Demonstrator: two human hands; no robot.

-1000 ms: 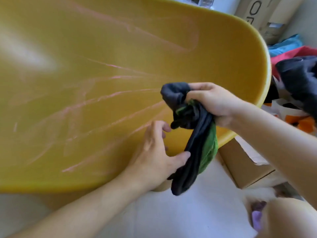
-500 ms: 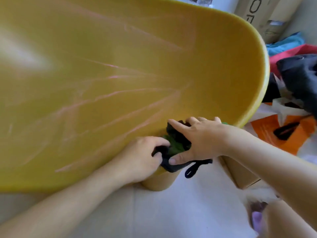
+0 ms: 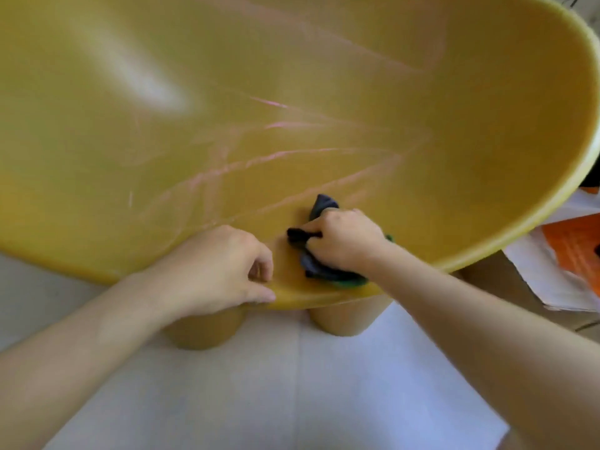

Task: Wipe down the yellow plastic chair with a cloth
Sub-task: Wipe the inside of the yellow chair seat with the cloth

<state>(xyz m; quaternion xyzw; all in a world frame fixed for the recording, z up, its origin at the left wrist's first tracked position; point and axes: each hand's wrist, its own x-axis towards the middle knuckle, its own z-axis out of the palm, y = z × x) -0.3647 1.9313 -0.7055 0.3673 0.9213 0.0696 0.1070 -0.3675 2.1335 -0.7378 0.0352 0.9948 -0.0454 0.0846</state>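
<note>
The yellow plastic chair [image 3: 292, 108] fills most of the head view, its wide curved shell marked with pale scuff streaks. My right hand [image 3: 344, 240] grips a bunched dark grey and green cloth [image 3: 319, 271] and holds it against the chair's near edge. My left hand [image 3: 220, 267] grips that same front rim just left of the cloth, thumb under the lip and fingers curled on top. Two round yellow legs [image 3: 349, 316] show below the rim.
A cardboard box [image 3: 506, 287] stands on the floor at the right, close to the chair's edge, with white paper and an orange bag [image 3: 571, 251] on it. Pale floor [image 3: 276, 401] lies in front of the chair.
The cloth hung loose from my right hand a second ago; now it is bunched and pressed onto the chair's front edge. My left hand moved from the cloth to the rim. The view shifted closer.
</note>
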